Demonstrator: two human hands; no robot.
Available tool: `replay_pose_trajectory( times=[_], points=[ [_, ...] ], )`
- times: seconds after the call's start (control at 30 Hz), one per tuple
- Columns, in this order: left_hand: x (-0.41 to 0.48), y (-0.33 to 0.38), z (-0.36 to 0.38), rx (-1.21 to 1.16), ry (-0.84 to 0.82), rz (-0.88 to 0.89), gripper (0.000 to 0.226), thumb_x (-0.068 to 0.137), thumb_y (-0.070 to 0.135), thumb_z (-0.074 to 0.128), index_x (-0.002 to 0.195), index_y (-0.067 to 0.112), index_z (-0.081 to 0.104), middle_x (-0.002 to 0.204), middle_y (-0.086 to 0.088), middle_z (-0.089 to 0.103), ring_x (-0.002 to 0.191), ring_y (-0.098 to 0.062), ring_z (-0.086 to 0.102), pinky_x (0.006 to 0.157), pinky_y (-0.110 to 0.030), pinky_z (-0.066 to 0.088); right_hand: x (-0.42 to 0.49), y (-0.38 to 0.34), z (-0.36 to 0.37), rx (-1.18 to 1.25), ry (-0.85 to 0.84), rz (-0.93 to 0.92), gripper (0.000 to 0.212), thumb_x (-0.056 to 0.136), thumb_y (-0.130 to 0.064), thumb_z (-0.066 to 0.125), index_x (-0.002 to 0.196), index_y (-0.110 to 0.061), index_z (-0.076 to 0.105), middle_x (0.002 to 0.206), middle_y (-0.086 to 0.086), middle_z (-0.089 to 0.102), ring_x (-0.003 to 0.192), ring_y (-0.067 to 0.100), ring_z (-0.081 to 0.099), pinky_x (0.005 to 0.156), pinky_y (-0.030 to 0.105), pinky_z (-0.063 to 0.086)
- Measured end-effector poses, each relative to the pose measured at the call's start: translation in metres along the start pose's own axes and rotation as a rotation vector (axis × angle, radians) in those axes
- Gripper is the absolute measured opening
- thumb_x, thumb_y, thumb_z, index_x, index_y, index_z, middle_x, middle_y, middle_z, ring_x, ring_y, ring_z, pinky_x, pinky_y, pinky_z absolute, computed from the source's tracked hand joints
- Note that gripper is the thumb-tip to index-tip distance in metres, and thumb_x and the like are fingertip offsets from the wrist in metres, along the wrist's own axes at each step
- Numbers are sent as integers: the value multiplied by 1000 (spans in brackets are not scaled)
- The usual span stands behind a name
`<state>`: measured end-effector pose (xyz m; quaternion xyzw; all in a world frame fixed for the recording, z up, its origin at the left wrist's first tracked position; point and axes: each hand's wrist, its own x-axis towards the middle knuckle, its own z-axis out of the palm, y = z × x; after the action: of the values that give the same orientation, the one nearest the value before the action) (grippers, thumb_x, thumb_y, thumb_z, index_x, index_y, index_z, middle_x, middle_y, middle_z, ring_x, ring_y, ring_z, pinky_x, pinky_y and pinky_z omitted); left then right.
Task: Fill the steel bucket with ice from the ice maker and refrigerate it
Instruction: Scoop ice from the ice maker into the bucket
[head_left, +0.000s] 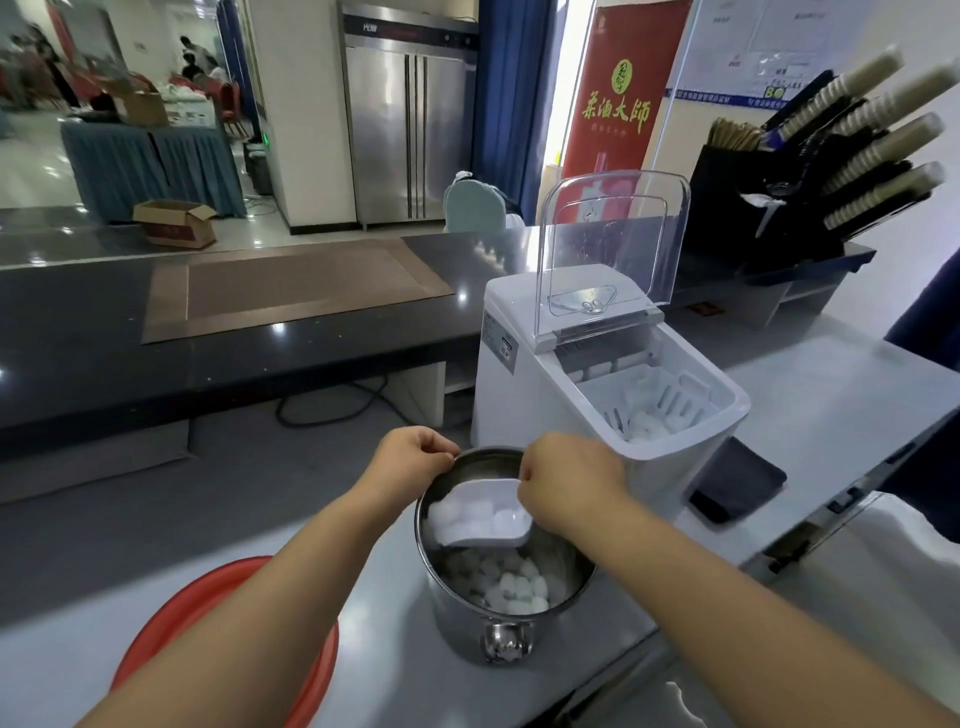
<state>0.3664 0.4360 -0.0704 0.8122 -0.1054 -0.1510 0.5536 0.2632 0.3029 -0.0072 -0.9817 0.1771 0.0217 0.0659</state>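
The steel bucket stands on the grey counter in front of me, with ice cubes lying on its bottom. My left hand grips the bucket's far left rim. My right hand holds a white plastic scoop full of ice over the bucket's mouth. Just behind the bucket sits the white ice maker; its clear lid stands open and its basket holds some ice. A tall steel refrigerator stands across the room.
A red basin sits at the counter's left edge beside my left arm. A dark phone lies right of the ice maker. A black rack of stacked cups stands at the back right. A dark bar counter runs across the middle.
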Motion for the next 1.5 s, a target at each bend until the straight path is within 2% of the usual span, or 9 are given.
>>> replay_pose_trajectory(
  times=[0.3, 0.47, 0.57, 0.7, 0.9, 1.07, 1.17, 1.3, 1.5],
  points=[
    [-1, 1, -2, 3, -12, -11, 17, 84, -3, 59, 79, 9, 69, 77, -7, 68, 66, -13, 61, 59, -18, 52, 6, -15, 11, -196, -39, -57, 16, 86, -6, 53, 94, -16, 63, 99, 5, 64, 92, 26, 61, 65, 27, 38],
    [1, 5, -2, 34, -41, -32, 17, 83, -5, 59, 79, 8, 68, 81, -10, 69, 69, -15, 62, 61, -20, 52, 6, -6, -3, -257, 30, -104, 17, 84, -5, 55, 90, -18, 64, 80, 3, 53, 76, 26, 54, 63, 26, 35],
    [3, 10, -1, 61, -63, -42, 20, 82, -7, 58, 78, 9, 67, 80, -8, 69, 69, -14, 63, 57, -19, 50, 8, 1, -13, -214, 75, -101, 16, 84, -9, 57, 90, -20, 67, 79, 2, 54, 71, 26, 48, 63, 26, 36],
    [8, 19, 2, 95, -70, -42, 18, 83, -2, 61, 79, 14, 66, 79, -3, 67, 69, -12, 62, 50, -14, 47, 16, 13, -27, -114, 104, -97, 15, 84, -16, 59, 91, -22, 71, 89, 3, 66, 80, 27, 60, 64, 26, 39],
    [16, 32, 15, 61, -14, 11, 8, 79, 8, 70, 81, 14, 68, 81, -3, 70, 73, -13, 64, 60, -19, 50, 30, 42, -52, 48, 120, -96, 13, 79, -24, 63, 84, -30, 74, 76, -8, 64, 74, 18, 59, 58, 24, 37],
    [24, 41, 32, 10, 18, 75, 3, 80, 13, 71, 81, 15, 69, 72, 3, 67, 51, 3, 56, 51, -12, 42, 51, 85, -84, 161, 180, -20, 12, 80, -28, 63, 69, -32, 67, 66, -16, 64, 59, 3, 57, 56, 22, 41],
    [30, 48, 45, -42, 9, 97, 3, 81, 15, 71, 81, 16, 68, 73, 4, 67, 49, 7, 55, 52, -11, 41, 65, 112, -101, 179, 297, 21, 15, 82, -28, 63, 68, -34, 66, 76, -11, 67, 70, 13, 61, 61, 26, 43],
    [35, 61, 61, -116, -1, 137, 11, 82, 24, 70, 82, 14, 67, 74, 4, 65, 66, -7, 57, 59, -19, 45, 83, 143, -102, 0, 483, 55, 17, 86, -23, 57, 80, -24, 73, 81, 0, 66, 73, 24, 54, 59, 26, 38],
    [44, 80, 80, -165, 71, 161, 27, 82, 30, 70, 72, 12, 54, 70, -3, 56, 66, -13, 52, 61, -24, 46, 97, 170, -85, -427, 491, -176, 14, 89, -15, 61, 92, -21, 73, 73, -4, 44, 75, 16, 42, 49, 21, 28]
  ],
)
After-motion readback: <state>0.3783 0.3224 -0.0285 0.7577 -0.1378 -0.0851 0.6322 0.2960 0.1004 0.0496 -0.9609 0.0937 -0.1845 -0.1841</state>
